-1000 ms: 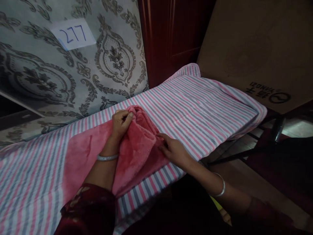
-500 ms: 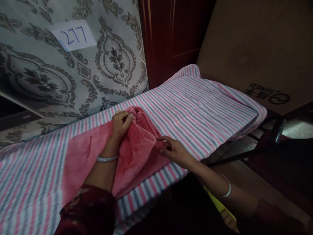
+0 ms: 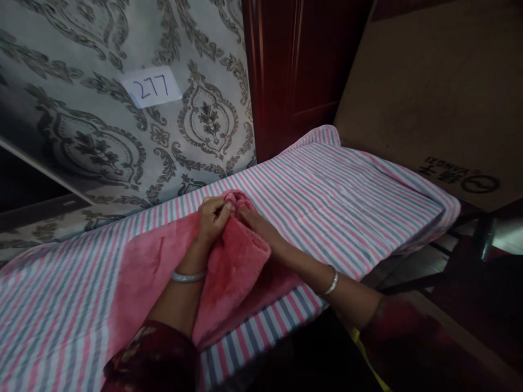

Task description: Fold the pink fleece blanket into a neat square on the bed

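Note:
A pink plush cloth [image 3: 241, 267] lies across the striped sheet, its near part folded up into a raised flap. My left hand [image 3: 212, 218] is closed on the gathered far edge of the cloth, thumb on top. Close beside it, my right hand [image 3: 255, 220] reaches in behind the raised flap. Its fingers look stretched out along the bunched folds, and their tips are partly hidden there. Whether they pinch any fabric does not show. To the left, a flat part of the cloth rests on the sheet.
The pink, grey and white striped sheet [image 3: 327, 190] covers a long narrow surface. Patterned wallpaper [image 3: 208, 120] bears a paper marked 277 [image 3: 153, 87]. A dark red door [image 3: 281, 71] and a large cardboard box [image 3: 425, 98] stand behind. A dark chair [image 3: 482, 294] is at right.
My right hand has moved left and away from me, from the cloth's right corner to the bunched folds beside my left hand. My left hand keeps its hold. The view has shifted slightly.

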A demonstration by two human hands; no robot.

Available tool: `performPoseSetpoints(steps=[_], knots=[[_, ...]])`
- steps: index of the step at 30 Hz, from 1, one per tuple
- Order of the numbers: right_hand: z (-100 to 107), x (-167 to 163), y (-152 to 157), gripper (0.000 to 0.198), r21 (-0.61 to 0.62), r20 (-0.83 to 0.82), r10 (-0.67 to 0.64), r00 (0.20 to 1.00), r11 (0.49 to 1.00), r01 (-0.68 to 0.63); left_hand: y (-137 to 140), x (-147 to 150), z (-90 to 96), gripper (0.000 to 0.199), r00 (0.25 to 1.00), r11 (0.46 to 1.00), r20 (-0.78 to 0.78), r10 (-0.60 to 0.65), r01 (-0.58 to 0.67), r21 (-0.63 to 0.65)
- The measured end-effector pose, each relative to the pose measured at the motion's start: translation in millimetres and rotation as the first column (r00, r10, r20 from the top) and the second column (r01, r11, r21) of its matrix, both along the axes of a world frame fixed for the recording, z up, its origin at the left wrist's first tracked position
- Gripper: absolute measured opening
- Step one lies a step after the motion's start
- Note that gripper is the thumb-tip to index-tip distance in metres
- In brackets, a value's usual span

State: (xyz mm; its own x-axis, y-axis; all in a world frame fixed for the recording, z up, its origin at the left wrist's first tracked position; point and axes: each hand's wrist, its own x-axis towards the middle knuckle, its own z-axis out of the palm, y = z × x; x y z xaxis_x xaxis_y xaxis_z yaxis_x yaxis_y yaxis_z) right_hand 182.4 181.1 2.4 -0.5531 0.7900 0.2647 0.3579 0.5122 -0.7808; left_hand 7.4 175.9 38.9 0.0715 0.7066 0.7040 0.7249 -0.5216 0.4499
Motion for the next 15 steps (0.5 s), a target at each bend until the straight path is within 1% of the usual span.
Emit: performPoseSetpoints(steps=[1, 2, 3, 4, 6, 7, 9, 11, 13, 15], knots=[[-5, -9, 9, 0.054, 0.041, 0.120, 0.013, 0.993, 0.999, -0.018, 0, 0, -0.2, 0.038, 1.000, 1.000, -0.002, 0.000, 0.000, 0.003], [-10, -15, 16, 0.057, 0.087, 0.250, 0.020, 0.968, 0.995, -0.043, 0, 0, -0.6, 0.037, 1.000, 1.000, -0.002, -0.001, 0.001, 0.007], [-16, -18, 21, 0.060, 0.124, 0.367, 0.016, 0.930, 0.990, -0.066, -1, -1, -1.0, 0.038, 1.000, 1.000, -0.004, -0.002, 0.003, 0.008], [-22, -19, 24, 0.062, 0.142, 0.450, 0.003, 0.893, 0.987, -0.075, -1, 0, -1.4, 0.038, 1.000, 1.000, -0.004, -0.003, 0.003, 0.006], [-32, -14, 27, 0.063, 0.154, 0.532, -0.008, 0.846, 0.984, -0.087, -1, 1, -1.9, 0.040, 1.000, 1.000, -0.010, -0.022, 0.022, -0.014], [-36, -11, 26, 0.063, 0.154, 0.541, -0.009, 0.841, 0.984, -0.089, -1, 2, -1.9, 0.041, 0.999, 0.998, -0.004, -0.049, 0.049, -0.031], [-40, -5, 26, 0.063, 0.150, 0.506, -0.015, 0.862, 0.986, -0.071, -1, 5, -1.7, 0.040, 0.990, 0.990, 0.052, -0.127, 0.130, -0.050], [-41, -2, 25, 0.065, 0.126, 0.392, -0.016, 0.920, 0.991, -0.036, 0, 6, -2.1, 0.039, 0.975, 0.985, 0.146, -0.166, 0.171, -0.024], [-41, 1, 27, 0.062, 0.080, 0.211, -0.016, 0.977, 0.997, -0.001, 4, 4, -4.4, 0.038, 0.973, 0.994, 0.203, -0.109, 0.110, 0.005], [-40, 4, 28, 0.054, 0.040, 0.029, 0.000, 1.000, 0.999, -0.001, 9, -1, -9.0, 0.034, 0.986, 1.000, 0.166, -0.013, 0.017, -0.019]])
